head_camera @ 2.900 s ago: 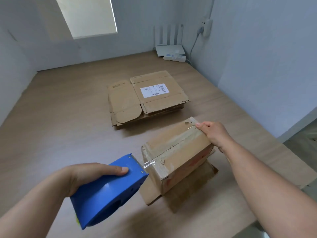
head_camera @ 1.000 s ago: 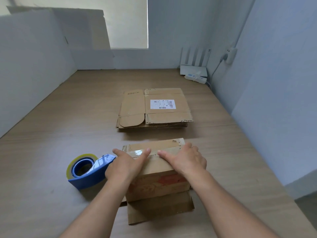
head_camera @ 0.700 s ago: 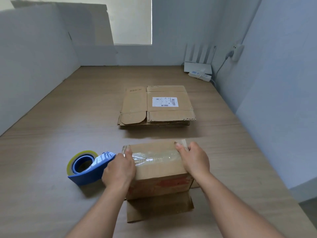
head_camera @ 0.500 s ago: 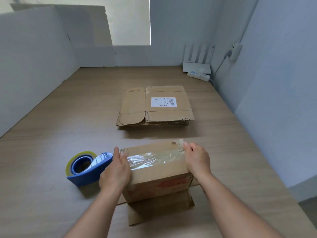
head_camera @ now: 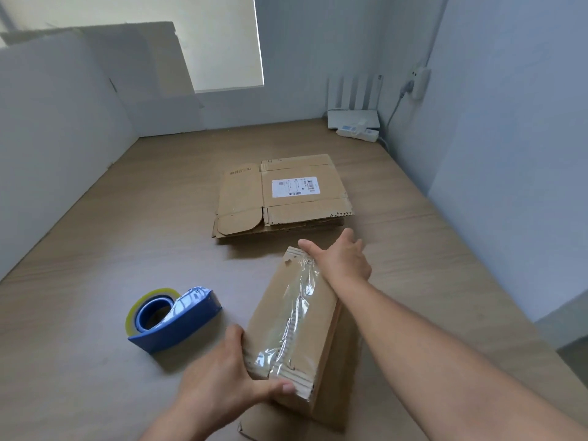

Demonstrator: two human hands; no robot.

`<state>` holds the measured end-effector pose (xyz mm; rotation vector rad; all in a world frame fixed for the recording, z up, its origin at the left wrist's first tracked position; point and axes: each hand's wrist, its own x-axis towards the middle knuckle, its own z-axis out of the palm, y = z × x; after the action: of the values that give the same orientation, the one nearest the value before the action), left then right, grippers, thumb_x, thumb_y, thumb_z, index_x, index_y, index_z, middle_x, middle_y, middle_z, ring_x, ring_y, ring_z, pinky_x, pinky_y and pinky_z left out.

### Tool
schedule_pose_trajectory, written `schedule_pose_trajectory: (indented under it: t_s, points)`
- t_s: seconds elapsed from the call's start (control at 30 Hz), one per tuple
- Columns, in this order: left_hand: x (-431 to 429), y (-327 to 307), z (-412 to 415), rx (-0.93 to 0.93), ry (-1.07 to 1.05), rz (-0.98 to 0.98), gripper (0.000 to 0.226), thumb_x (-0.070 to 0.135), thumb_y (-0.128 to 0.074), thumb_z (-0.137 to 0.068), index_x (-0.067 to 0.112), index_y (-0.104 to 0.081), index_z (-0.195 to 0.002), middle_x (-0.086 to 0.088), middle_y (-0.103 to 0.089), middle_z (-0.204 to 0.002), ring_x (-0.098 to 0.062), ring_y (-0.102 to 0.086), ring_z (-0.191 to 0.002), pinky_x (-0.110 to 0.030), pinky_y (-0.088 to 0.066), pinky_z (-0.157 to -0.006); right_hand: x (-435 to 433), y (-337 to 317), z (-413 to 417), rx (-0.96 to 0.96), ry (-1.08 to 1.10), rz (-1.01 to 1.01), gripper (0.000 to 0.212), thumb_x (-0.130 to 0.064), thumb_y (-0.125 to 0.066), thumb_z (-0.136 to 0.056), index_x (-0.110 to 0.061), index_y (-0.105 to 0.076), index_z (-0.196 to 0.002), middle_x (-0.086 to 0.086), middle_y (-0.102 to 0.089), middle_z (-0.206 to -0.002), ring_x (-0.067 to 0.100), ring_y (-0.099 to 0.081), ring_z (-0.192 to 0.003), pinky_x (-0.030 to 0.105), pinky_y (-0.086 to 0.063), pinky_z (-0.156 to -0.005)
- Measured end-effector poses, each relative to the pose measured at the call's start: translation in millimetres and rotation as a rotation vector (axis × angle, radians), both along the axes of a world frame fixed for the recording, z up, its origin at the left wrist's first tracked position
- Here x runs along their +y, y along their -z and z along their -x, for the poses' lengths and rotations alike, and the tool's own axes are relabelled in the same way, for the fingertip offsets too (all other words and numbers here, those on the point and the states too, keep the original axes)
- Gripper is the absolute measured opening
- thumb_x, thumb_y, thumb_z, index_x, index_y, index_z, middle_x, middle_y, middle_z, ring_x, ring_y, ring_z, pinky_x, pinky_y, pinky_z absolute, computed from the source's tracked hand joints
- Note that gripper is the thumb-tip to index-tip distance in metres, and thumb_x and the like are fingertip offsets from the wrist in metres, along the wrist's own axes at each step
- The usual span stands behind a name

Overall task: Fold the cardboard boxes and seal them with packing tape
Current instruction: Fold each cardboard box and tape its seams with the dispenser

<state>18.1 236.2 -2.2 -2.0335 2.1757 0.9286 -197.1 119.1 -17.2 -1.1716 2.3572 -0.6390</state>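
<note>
Box [head_camera: 296, 316] lies on the table [head_camera: 95, 281], taped long axis running away from the person; left hand [head_camera: 219, 380] curls round its near end, right hand [head_camera: 342, 259] presses the far end with straight, spread fingers. Tape dispenser [head_camera: 173, 319] sits just left, nearer the left hand.

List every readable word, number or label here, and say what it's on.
Shipping label on the flattened cardboard: barcodes and print, too small to read.
Printed marking on that cardboard's left flap: blurred, unreadable.
No text visible on the taped box or tape dispenser.
</note>
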Motion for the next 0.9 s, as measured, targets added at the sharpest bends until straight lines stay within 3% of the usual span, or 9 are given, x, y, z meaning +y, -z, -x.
schedule_pose_trajectory:
  t_s: [0.1, 0.23, 0.37, 0.5, 0.57, 0.6, 0.7, 0.8, 0.9]
  points:
    - [14, 7, 11, 0.009, -0.024, 0.009, 0.15, 0.103, -0.042, -0.022, 0.036, 0.003, -0.149, 0.017, -0.034, -0.148, -0.008, -0.044, -0.13, -0.027, -0.041, -0.095, 13, 3, -3, -0.138, -0.001, -0.058, 0.113, -0.079, -0.059, -0.066, -0.016, -0.011, -0.146, 0.013, -0.033, -0.139, 0.031, -0.052, -0.115, 0.037, -0.038, -0.075]
    - [24, 9, 18, 0.055, -0.098, 0.033, 0.154, 0.103, -0.036, -0.019, 0.036, 0.009, -0.15, 0.014, -0.03, -0.151, -0.01, -0.04, -0.134, -0.029, -0.04, -0.099, 44, 12, -9, -0.274, -0.068, -0.032, 0.116, -0.07, -0.063, -0.072, -0.024, 0.01, -0.15, 0.014, -0.016, -0.152, 0.033, -0.04, -0.13, 0.044, -0.037, -0.097]
    - [28, 11, 31, 0.024, -0.122, 0.082, 0.149, 0.102, -0.031, -0.023, 0.035, 0.009, -0.15, 0.012, -0.034, -0.148, -0.011, -0.045, -0.129, -0.03, -0.043, -0.095, 82, 19, -19, -0.159, -0.188, -0.018, 0.115, -0.068, -0.06, -0.075, -0.027, 0.017, -0.149, 0.014, -0.02, -0.152, 0.03, -0.029, -0.135, 0.041, -0.03, -0.103]
    - [15, 14, 49, -0.033, -0.104, 0.146, 0.143, 0.101, -0.025, -0.03, 0.029, 0.003, -0.15, 0.005, -0.048, -0.137, -0.019, -0.055, -0.118, -0.035, -0.048, -0.084, 109, 25, -18, -0.284, -0.312, 0.013, 0.098, -0.055, -0.064, -0.08, -0.042, 0.004, -0.148, 0.008, -0.017, -0.151, 0.03, -0.037, -0.13, 0.025, -0.049, -0.087]
    - [5, 14, 57, -0.034, -0.099, 0.169, 0.141, 0.1, -0.024, -0.031, 0.028, 0.001, -0.149, 0.003, -0.051, -0.132, -0.021, -0.057, -0.114, -0.035, -0.048, -0.077, 108, 22, -10, -0.382, -0.38, 0.024, 0.079, -0.043, -0.065, -0.086, -0.047, -0.015, -0.147, 0.009, -0.017, -0.149, 0.029, -0.04, -0.129, -0.002, -0.042, -0.065]
    - [1, 14, 60, -0.035, -0.086, 0.175, 0.14, 0.1, -0.026, -0.032, 0.028, 0.002, -0.149, 0.002, -0.051, -0.13, -0.021, -0.058, -0.112, -0.035, -0.047, -0.075, 105, 19, -5, -0.419, -0.409, 0.036, 0.07, -0.037, -0.064, -0.088, -0.047, -0.025, -0.145, 0.01, -0.018, -0.148, 0.027, -0.038, -0.13, -0.007, -0.037, -0.065]
    - [-7, 17, 57, -0.027, 0.047, 0.16, 0.125, 0.093, -0.041, -0.053, 0.034, 0.014, -0.148, -0.001, -0.047, -0.123, -0.022, -0.057, -0.108, -0.034, -0.047, -0.077, 100, 11, 8, -0.413, -0.5, 0.038, 0.056, -0.034, -0.063, -0.09, -0.044, -0.039, -0.139, 0.009, -0.024, -0.14, 0.024, -0.038, -0.132, 0.011, -0.032, -0.101]
    - [-16, 23, 41, 0.027, 0.174, 0.123, 0.108, 0.076, -0.056, -0.071, 0.048, 0.018, -0.145, 0.002, -0.043, -0.119, -0.016, -0.056, -0.098, -0.028, -0.049, -0.079, 94, 4, 10, -0.375, -0.588, -0.013, 0.055, -0.038, -0.063, -0.089, -0.046, -0.04, -0.138, 0.005, -0.026, -0.139, 0.023, -0.039, -0.131, 0.023, -0.026, -0.111]
    - [-18, 28, 34, 0.095, 0.131, 0.16, 0.103, 0.069, -0.061, -0.074, 0.049, 0.009, -0.147, 0.005, -0.043, -0.112, -0.013, -0.052, -0.092, -0.026, -0.047, -0.074, 89, 1, 11, -0.387, -0.661, -0.026, 0.07, -0.044, -0.074, -0.077, -0.049, -0.04, -0.138, -0.003, -0.021, -0.137, 0.02, -0.036, -0.132, 0.029, -0.026, -0.115]
